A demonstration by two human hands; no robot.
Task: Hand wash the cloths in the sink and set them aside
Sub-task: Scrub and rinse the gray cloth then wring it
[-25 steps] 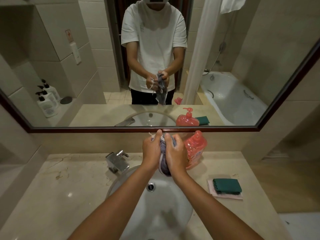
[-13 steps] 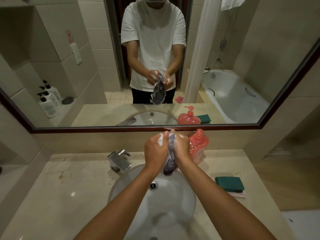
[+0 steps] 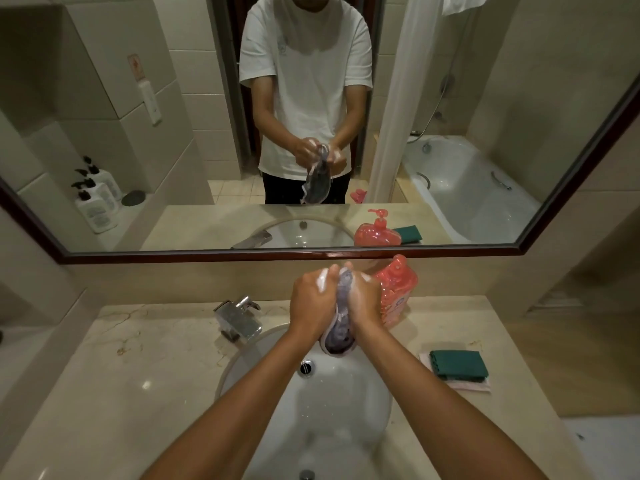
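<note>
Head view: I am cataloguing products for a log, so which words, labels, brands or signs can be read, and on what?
None can be read.
Red soap bottle: label too blurred.
White pump bottles, seen in the mirror: print too small.
Wall sign, seen in the mirror: blurred.

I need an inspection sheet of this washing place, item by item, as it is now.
Surface: beige marble counter with a white sink.
Job's things: grey cloth held above the sink; folded green cloth lying on a pink cloth, right of the sink.
Clutter: red soap bottle; chrome faucet.
Grippers: left hand and right hand, soapy, both grip the grey cloth.
Cables: nothing seen.
Surroundings: mirror on a tiled wall.
</note>
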